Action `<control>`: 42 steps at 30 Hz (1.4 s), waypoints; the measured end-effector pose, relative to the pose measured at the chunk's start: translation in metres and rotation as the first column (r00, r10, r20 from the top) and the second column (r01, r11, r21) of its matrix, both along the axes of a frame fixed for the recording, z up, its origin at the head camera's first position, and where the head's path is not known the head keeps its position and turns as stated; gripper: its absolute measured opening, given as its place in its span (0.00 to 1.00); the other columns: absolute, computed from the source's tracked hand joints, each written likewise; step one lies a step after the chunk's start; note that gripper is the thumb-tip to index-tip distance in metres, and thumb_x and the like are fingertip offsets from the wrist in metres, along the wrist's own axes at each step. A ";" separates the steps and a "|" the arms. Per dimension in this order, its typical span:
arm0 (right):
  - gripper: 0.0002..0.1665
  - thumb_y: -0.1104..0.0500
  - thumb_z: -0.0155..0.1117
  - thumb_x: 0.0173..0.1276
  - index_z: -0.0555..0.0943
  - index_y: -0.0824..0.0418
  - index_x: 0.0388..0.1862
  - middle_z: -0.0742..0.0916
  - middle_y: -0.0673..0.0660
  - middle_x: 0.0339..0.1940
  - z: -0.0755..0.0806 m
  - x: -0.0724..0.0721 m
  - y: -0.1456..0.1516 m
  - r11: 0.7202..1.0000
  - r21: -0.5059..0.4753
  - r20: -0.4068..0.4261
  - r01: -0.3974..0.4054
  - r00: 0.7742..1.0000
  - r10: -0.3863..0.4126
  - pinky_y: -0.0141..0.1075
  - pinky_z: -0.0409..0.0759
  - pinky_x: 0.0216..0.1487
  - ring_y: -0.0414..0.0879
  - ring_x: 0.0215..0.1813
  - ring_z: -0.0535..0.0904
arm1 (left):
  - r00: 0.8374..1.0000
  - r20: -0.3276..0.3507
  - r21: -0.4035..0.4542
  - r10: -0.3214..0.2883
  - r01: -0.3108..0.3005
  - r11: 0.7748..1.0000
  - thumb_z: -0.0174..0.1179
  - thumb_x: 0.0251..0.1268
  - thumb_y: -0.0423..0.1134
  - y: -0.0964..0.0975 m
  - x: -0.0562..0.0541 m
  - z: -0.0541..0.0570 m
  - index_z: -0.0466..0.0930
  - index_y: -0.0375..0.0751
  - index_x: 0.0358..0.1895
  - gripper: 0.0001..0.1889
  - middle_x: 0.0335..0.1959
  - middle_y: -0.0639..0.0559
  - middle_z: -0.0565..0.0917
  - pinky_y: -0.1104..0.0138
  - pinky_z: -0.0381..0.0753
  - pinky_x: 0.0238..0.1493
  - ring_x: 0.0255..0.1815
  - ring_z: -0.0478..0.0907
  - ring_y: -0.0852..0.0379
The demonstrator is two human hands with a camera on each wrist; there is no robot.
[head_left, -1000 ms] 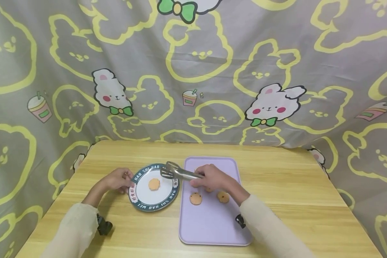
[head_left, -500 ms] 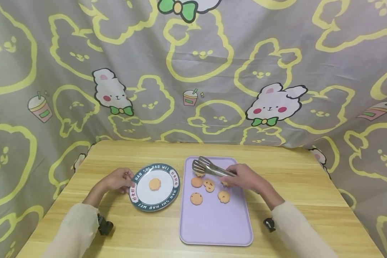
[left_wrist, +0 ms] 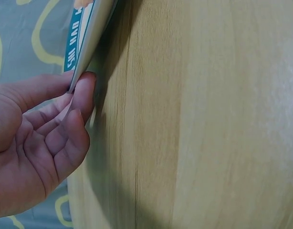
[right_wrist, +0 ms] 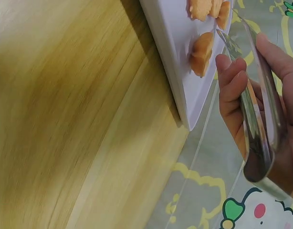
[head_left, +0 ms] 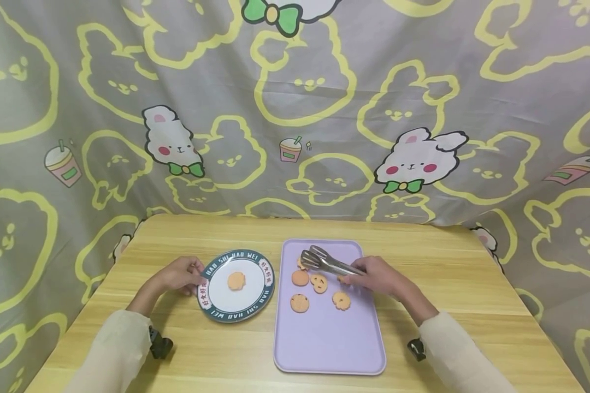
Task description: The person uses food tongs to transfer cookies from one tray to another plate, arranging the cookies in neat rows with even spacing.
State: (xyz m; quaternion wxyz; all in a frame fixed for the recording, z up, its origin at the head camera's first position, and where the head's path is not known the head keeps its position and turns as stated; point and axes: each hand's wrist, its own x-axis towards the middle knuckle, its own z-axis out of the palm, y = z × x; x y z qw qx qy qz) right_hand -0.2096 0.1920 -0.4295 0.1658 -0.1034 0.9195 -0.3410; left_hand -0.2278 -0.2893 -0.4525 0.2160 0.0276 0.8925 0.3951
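My left hand (head_left: 179, 274) pinches the left rim of a round plate (head_left: 236, 315) with a dark green lettered border. In the left wrist view the thumb is above the rim and fingers are below it. One scalloped cookie (head_left: 236, 281) lies at the plate's middle. My right hand (head_left: 381, 277) grips metal tongs (head_left: 338, 266) over the far part of a lilac tray (head_left: 329, 344). The slotted tong ends are apart, just over a cookie (head_left: 301, 263) they partly hide; whether they touch it I cannot tell. Several other cookies lie nearby, including a smiley-faced cookie (head_left: 318, 283).
A round cookie (head_left: 300, 303) and a flower-edged cookie (head_left: 341, 300) lie nearer the tray's middle. The wooden table (head_left: 216, 355) runs back to a patterned curtain (head_left: 324, 109). Another cookie is partly hidden by the right hand.
My right hand has carried the tongs rightward from over the plate's right edge to over the tray, then slightly further right and nearer. The left hand and plate have stayed put.
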 end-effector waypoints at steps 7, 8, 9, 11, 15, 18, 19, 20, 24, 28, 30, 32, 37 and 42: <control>0.15 0.45 0.65 0.62 0.80 0.56 0.28 0.81 0.56 0.18 -0.001 -0.002 -0.002 0.998 0.022 -0.028 -0.057 0.998 0.058 0.31 0.68 0.20 0.41 0.20 0.70 | 1.000 0.010 0.002 -0.002 0.002 1.000 0.61 0.59 0.34 0.001 0.001 0.000 0.71 0.29 0.44 0.14 0.28 0.45 0.78 0.63 0.81 0.27 0.24 0.79 0.54; 0.15 0.45 0.65 0.62 0.79 0.56 0.28 0.80 0.54 0.17 -0.001 -0.002 -0.002 0.998 0.027 -0.034 -0.062 0.997 0.063 0.30 0.67 0.19 0.40 0.19 0.69 | 1.000 0.010 -0.001 0.001 -0.001 1.000 0.61 0.59 0.34 0.001 0.001 0.001 0.71 0.29 0.44 0.14 0.28 0.45 0.78 0.63 0.81 0.27 0.24 0.79 0.54; 0.16 0.45 0.65 0.62 0.79 0.56 0.27 0.78 0.53 0.16 -0.001 -0.003 -0.002 0.997 0.031 -0.039 -0.067 0.997 0.068 0.30 0.66 0.19 0.40 0.18 0.68 | 1.000 0.010 -0.004 0.001 -0.001 1.000 0.61 0.59 0.34 0.001 0.000 0.001 0.71 0.29 0.44 0.15 0.28 0.45 0.78 0.63 0.81 0.27 0.24 0.79 0.54; 0.17 0.46 0.64 0.63 0.78 0.57 0.26 0.76 0.51 0.14 -0.001 -0.004 -0.003 0.996 0.035 -0.046 -0.078 0.996 0.079 0.30 0.65 0.18 0.39 0.17 0.67 | 1.000 0.009 -0.010 0.004 -0.004 1.000 0.61 0.59 0.34 0.000 0.000 0.001 0.71 0.29 0.44 0.15 0.28 0.45 0.78 0.63 0.81 0.27 0.24 0.79 0.54; 0.17 0.47 0.63 0.64 0.77 0.60 0.26 0.75 0.50 0.12 0.000 -0.004 -0.004 0.996 0.032 -0.053 -0.088 0.995 0.090 0.29 0.64 0.17 0.39 0.16 0.66 | 1.000 0.009 -0.014 0.006 -0.006 1.000 0.62 0.58 0.34 0.000 0.001 0.001 0.71 0.29 0.45 0.15 0.29 0.45 0.78 0.63 0.82 0.27 0.24 0.80 0.54; 0.17 0.48 0.63 0.64 0.78 0.60 0.26 0.76 0.51 0.12 0.001 -0.004 -0.004 0.996 0.025 -0.057 -0.091 0.994 0.092 0.29 0.63 0.17 0.39 0.16 0.66 | 1.000 0.012 -0.010 0.007 -0.006 1.000 0.62 0.58 0.34 0.000 0.001 0.001 0.70 0.29 0.45 0.15 0.28 0.45 0.78 0.63 0.82 0.28 0.24 0.80 0.54; 0.17 0.48 0.64 0.64 0.78 0.60 0.26 0.76 0.51 0.12 0.002 -0.004 -0.004 0.996 0.022 -0.055 -0.089 0.994 0.090 0.29 0.63 0.17 0.39 0.16 0.66 | 1.000 0.013 -0.009 0.006 -0.006 1.000 0.62 0.59 0.34 0.000 0.001 0.001 0.70 0.29 0.45 0.15 0.28 0.45 0.78 0.63 0.82 0.27 0.24 0.80 0.54; 0.17 0.48 0.64 0.64 0.78 0.60 0.26 0.75 0.51 0.12 0.003 -0.004 -0.004 0.996 0.018 -0.056 -0.086 0.995 0.087 0.29 0.63 0.17 0.39 0.16 0.66 | 1.000 0.013 -0.009 0.005 -0.005 1.000 0.62 0.59 0.34 0.000 0.001 0.001 0.70 0.29 0.44 0.15 0.28 0.46 0.78 0.63 0.81 0.27 0.24 0.80 0.54; 0.17 0.48 0.63 0.65 0.79 0.60 0.27 0.74 0.49 0.11 0.007 -0.007 -0.005 0.996 0.004 -0.070 -0.086 0.994 0.086 0.29 0.63 0.17 0.39 0.16 0.65 | 1.000 0.013 -0.013 0.002 -0.002 1.000 0.62 0.59 0.34 0.001 0.001 0.001 0.70 0.29 0.44 0.15 0.28 0.46 0.78 0.63 0.81 0.27 0.24 0.80 0.54; 0.16 0.48 0.62 0.66 0.80 0.61 0.29 0.73 0.48 0.10 0.012 -0.011 -0.011 0.994 -0.005 -0.091 -0.111 0.990 0.110 0.29 0.64 0.19 0.39 0.15 0.65 | 1.000 0.013 -0.020 0.010 -0.010 1.000 0.62 0.59 0.34 0.002 0.000 0.002 0.71 0.29 0.44 0.15 0.28 0.45 0.78 0.63 0.81 0.27 0.24 0.79 0.54; 0.17 0.49 0.61 0.66 0.80 0.62 0.29 0.72 0.47 0.10 0.015 -0.014 -0.017 0.991 -0.008 -0.105 -0.133 0.986 0.132 0.30 0.65 0.20 0.39 0.15 0.65 | 1.000 0.009 -0.020 0.004 -0.004 1.000 0.61 0.59 0.34 0.002 0.000 0.002 0.71 0.29 0.44 0.15 0.28 0.45 0.78 0.63 0.81 0.27 0.24 0.79 0.54; 0.18 0.48 0.61 0.66 0.79 0.63 0.28 0.73 0.48 0.10 0.016 -0.016 -0.024 0.990 -0.021 -0.105 -0.141 0.985 0.138 0.30 0.66 0.20 0.39 0.15 0.66 | 1.000 0.010 -0.017 0.010 -0.010 1.000 0.62 0.58 0.34 0.003 0.000 0.002 0.71 0.29 0.44 0.15 0.28 0.45 0.78 0.63 0.81 0.27 0.24 0.79 0.54; 0.19 0.47 0.61 0.66 0.80 0.64 0.31 0.74 0.49 0.11 0.018 -0.021 -0.050 0.990 -0.050 -0.066 -0.132 0.990 0.128 0.30 0.66 0.18 0.40 0.15 0.66 | 1.000 0.014 -0.018 0.015 -0.015 1.000 0.62 0.58 0.33 0.003 0.002 0.001 0.71 0.29 0.44 0.14 0.27 0.45 0.78 0.63 0.81 0.27 0.23 0.79 0.53; 0.19 0.47 0.61 0.66 0.81 0.65 0.33 0.76 0.53 0.13 0.021 -0.027 -0.081 0.988 -0.051 -0.033 -0.146 0.989 0.145 0.29 0.64 0.18 0.40 0.15 0.65 | 1.000 0.007 -0.020 0.011 -0.011 1.000 0.61 0.58 0.33 0.002 0.002 0.002 0.71 0.29 0.44 0.14 0.27 0.45 0.77 0.63 0.81 0.27 0.24 0.79 0.53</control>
